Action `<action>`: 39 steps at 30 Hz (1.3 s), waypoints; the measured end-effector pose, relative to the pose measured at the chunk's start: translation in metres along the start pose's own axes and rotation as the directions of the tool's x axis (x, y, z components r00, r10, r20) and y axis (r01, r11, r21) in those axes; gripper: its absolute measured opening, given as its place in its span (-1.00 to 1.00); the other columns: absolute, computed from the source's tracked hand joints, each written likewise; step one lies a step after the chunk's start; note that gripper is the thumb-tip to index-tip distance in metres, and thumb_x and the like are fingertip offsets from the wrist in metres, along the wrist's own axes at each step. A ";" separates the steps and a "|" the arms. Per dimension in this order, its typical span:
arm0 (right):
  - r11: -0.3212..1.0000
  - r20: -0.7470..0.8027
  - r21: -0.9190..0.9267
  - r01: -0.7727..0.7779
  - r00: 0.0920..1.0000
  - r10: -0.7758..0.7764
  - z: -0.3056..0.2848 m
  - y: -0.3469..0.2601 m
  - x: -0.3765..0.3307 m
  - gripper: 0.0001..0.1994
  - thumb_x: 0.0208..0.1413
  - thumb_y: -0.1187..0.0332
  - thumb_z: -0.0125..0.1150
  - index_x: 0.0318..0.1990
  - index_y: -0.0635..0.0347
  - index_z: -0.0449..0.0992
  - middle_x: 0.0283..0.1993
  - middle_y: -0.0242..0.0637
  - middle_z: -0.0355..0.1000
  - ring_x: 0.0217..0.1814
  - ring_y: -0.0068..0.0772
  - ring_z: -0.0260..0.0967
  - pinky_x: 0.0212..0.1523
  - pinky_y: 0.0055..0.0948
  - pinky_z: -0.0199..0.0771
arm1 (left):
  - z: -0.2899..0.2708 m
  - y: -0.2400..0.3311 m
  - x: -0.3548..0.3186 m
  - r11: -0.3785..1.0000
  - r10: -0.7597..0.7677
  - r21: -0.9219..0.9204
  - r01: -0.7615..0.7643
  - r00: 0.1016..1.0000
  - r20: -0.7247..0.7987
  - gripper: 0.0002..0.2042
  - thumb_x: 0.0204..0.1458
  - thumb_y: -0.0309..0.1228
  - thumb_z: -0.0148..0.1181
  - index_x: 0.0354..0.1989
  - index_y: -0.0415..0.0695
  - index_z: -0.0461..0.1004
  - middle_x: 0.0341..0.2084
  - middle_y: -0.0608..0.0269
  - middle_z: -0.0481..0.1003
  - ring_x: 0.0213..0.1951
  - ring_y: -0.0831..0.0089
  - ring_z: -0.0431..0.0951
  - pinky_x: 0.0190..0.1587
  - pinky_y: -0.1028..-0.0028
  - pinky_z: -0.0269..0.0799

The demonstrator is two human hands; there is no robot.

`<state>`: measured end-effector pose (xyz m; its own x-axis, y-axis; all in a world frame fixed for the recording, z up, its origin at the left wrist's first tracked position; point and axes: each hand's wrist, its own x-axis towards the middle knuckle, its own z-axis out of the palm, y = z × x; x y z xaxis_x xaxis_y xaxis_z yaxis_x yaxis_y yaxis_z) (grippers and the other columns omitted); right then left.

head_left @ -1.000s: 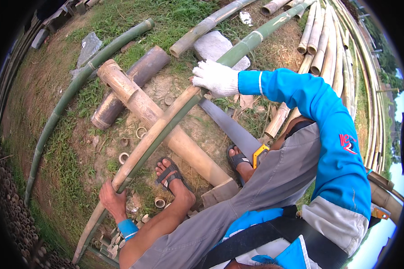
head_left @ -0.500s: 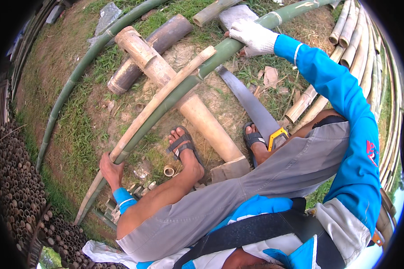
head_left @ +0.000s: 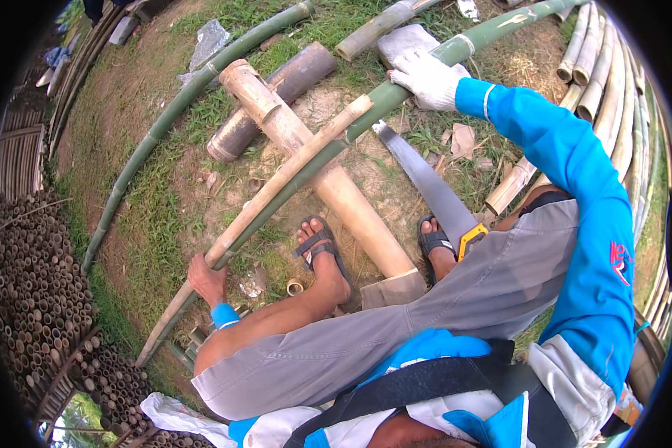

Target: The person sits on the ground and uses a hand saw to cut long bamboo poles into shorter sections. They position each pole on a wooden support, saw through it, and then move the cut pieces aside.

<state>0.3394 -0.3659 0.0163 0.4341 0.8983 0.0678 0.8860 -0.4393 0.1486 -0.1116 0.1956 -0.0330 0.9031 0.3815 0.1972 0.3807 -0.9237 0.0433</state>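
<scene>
A long green bamboo pole [head_left: 384,101] runs slantwise from lower left to upper right, with a tan bamboo strip [head_left: 291,168] lying along its near-left length. My bare left hand [head_left: 207,280] is closed around the strip and pole toward their lower end. Gloved in white, my right hand [head_left: 428,81] grips the pole farther up, beyond the strip's end; its thumb is hidden. Under the pole lies a thick pale bamboo log [head_left: 351,209], crossing it between my feet. A handsaw [head_left: 425,179] with a yellow-edged handle rests by my right foot, touched by neither hand.
Another green bamboo pole [head_left: 138,164] curves along the left. A dark bamboo piece [head_left: 302,75] props the log's far end, near a grey stone block [head_left: 407,45]. Pale poles [head_left: 620,112] are stacked at right; many cut bamboo ends [head_left: 37,299] are piled at lower left.
The view has shifted slightly, so most things sit a little farther right. My right hand has turned a little on the pole. My left hand keeps its hold on the strip.
</scene>
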 end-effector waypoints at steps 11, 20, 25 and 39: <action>0.990 -0.119 0.126 0.063 0.992 -0.048 0.003 0.001 -0.004 -0.42 -0.14 0.35 0.51 0.14 0.13 0.52 0.06 -0.12 0.40 0.17 0.07 0.36 0.14 0.07 0.41 | -0.003 0.005 -0.017 0.999 -0.041 0.001 0.041 0.999 -0.030 -0.39 -0.27 -0.41 0.63 0.05 -0.16 0.53 -0.15 -0.01 0.58 -0.01 -0.12 0.55 0.15 0.00 0.41; 0.992 -0.134 0.124 -0.003 0.991 0.019 -0.028 -0.025 -0.038 -0.36 -0.03 0.33 0.49 0.29 0.17 0.49 0.16 -0.05 0.38 0.33 0.13 0.32 0.20 0.06 0.39 | 0.044 -0.047 -0.009 0.998 -0.054 0.032 0.051 0.994 0.091 -0.26 -0.25 -0.28 0.64 0.20 -0.14 0.48 -0.06 -0.05 0.55 0.04 -0.13 0.53 0.16 -0.01 0.41; 0.946 -0.065 0.290 -0.144 0.983 0.169 -0.039 -0.063 -0.100 -0.40 0.03 0.29 0.42 0.28 0.18 0.50 0.08 -0.03 0.37 0.11 0.15 0.39 0.05 0.08 0.47 | 0.023 -0.014 0.012 0.993 0.105 0.047 -0.104 0.994 -0.017 -0.21 -0.23 -0.27 0.64 0.26 -0.15 0.44 -0.01 -0.08 0.54 0.08 -0.14 0.52 0.17 -0.01 0.41; 0.165 0.436 0.300 -0.940 0.289 0.852 0.025 -0.285 -0.301 -0.37 0.10 0.13 0.46 0.32 0.13 0.48 0.18 0.06 0.39 0.28 0.22 0.36 0.24 0.11 0.45 | -0.017 0.171 0.095 0.790 0.587 -0.374 -0.485 0.775 0.234 -0.03 -0.11 -0.21 0.62 0.47 -0.29 0.22 0.20 -0.26 0.46 0.26 -0.20 0.45 0.30 0.01 0.39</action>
<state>-0.0402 -0.5114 -0.0709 0.9518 -0.1164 -0.2839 -0.2122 -0.9180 -0.3350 0.0360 0.0733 0.0099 0.9700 -0.2378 -0.0507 -0.2117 -0.9286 0.3046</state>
